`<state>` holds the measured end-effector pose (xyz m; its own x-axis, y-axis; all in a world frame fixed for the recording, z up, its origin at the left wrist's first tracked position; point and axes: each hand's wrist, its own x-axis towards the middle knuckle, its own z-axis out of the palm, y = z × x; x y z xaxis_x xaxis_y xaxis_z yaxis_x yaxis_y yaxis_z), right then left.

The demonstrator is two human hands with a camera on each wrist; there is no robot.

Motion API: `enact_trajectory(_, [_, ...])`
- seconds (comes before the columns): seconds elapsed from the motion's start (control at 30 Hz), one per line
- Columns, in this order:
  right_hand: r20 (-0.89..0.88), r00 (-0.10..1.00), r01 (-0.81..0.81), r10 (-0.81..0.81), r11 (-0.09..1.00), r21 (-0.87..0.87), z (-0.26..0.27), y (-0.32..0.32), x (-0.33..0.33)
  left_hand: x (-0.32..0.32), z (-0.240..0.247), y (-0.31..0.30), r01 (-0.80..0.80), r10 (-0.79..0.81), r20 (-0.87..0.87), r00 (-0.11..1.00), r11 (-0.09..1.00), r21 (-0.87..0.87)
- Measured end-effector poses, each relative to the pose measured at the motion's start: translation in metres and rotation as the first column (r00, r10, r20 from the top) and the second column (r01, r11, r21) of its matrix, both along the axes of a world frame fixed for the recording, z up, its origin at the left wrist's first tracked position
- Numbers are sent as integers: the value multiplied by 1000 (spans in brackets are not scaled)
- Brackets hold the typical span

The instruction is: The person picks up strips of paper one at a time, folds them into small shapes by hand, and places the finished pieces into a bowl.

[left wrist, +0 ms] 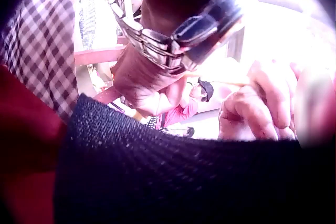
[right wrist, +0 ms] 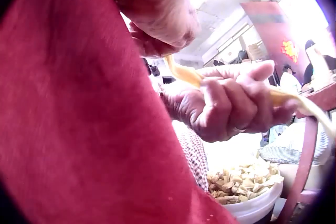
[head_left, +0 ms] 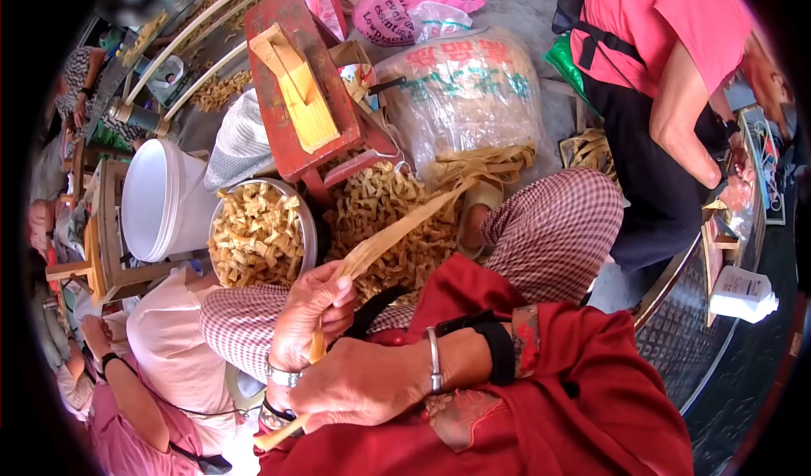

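1. Floor in the far part of the scene is grey and crowded. A white bucket [head_left: 156, 197] lies on the left, a red wooden stand [head_left: 296, 87] is in the middle, and a big clear bag [head_left: 469, 87] is to its right.
2. Near the knees stands a bowl [head_left: 308, 223] full of little yellow folded bits. A loose pile [head_left: 380, 201] of them lies just to its right.
3. A person in a pink top [head_left: 659, 28] stands far right.
4. The left hand [head_left: 312, 315] curls its fingers round a long yellow strip [head_left: 397, 231]. The right hand [head_left: 363, 383], nearer, holds it too. The strip runs from the lap up toward the far right.
5. The head view shows the whole strip. The right wrist view shows the left fingers wrapped tight. The left wrist view shows mostly a watch [left wrist: 178, 40].
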<state>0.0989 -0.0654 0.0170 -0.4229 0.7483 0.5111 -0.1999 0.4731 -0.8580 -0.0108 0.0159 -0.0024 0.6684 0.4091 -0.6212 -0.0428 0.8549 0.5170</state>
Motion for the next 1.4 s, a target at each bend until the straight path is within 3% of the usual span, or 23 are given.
enact_trajectory(0.07, [-102,993,50,-54,998,-38,1,0,4,-13,-4,-2,29,-26,-54,998,998,53])
enact_trajectory(0.1, [-117,988,97,-103,994,-59,-2,-1,7,-18,-1,-8,-26,48,-100,994,977,212])
enact_trajectory(0.13, [-120,941,321,-318,947,5,1,1,10,-16,-6,-11,-115,117,27,993,848,517])
enact_trajectory(0.17, [-100,904,414,-415,910,-30,-2,4,13,-24,2,-19,-113,178,-49,983,792,600])
enact_trajectory(0.23, [-136,797,576,-588,809,-119,-8,13,13,-41,28,-22,-63,106,-35,994,791,609])
enact_trajectory(0.27, [-155,798,585,-582,810,-31,-9,19,21,-41,38,-26,-5,95,-119,988,801,599])
enact_trajectory(0.33, [-54,805,582,-590,805,-114,-14,23,18,-38,39,-35,24,138,-158,978,677,736])
enact_trajectory(0.37, [-9,774,625,-633,765,-156,-17,24,14,-35,48,-38,85,172,-264,949,667,740])
enact_trajectory(0.43, [90,818,561,-568,753,-344,-15,20,17,-32,45,-32,312,258,-349,901,173,934])
enact_trajectory(0.47, [133,841,526,-525,731,-434,-14,20,18,-31,44,-29,414,319,-366,874,-98,905])
enact_trajectory(0.6, [199,893,447,-403,842,-303,-19,22,25,-18,47,-35,416,446,-241,862,-350,839])
enact_trajectory(0.7, [242,923,358,-298,896,-263,-25,22,34,-22,39,-40,458,422,-315,850,-298,838])
enact_trajectory(0.77, [308,892,342,-330,940,16,-34,23,36,-20,41,-38,447,348,-340,874,-298,844])
enact_trajectory(0.8, [335,874,317,-352,936,155,-38,23,37,-21,40,-38,432,325,-346,880,-245,868])
enact_trajectory(0.83, [361,868,302,-341,939,161,-38,22,39,-24,36,-37,417,305,-351,885,-190,889])
enact_trajectory(0.9, [367,898,272,-241,962,-34,-34,20,45,-32,25,-35,413,270,-368,890,-132,901])
enact_trajectory(0.97, [421,900,265,-111,907,-328,-23,19,51,-30,17,-39,85,267,-155,951,256,963])
enact_trajectory(1.0, [367,908,304,-204,923,-238,-23,19,51,-29,15,-41,-90,298,-48,953,434,896])
enact_trajectory(1.07, [230,902,388,-366,920,-60,-25,16,48,-32,19,-39,-241,289,50,956,678,695])
enact_trajectory(1.1, [193,893,406,-407,913,47,-27,17,47,-33,16,-38,-291,278,125,953,710,641])
enact_trajectory(1.27, [270,873,408,-405,912,50,-35,20,54,-24,9,-36,-342,249,250,936,815,468])
enact_trajectory(1.33, [356,872,352,-335,936,20,-40,19,59,-22,14,-35,-228,132,233,964,861,455])
enact_trajectory(1.4, [238,930,322,-282,935,-149,-48,18,59,-18,19,-36,-112,122,15,992,843,526])
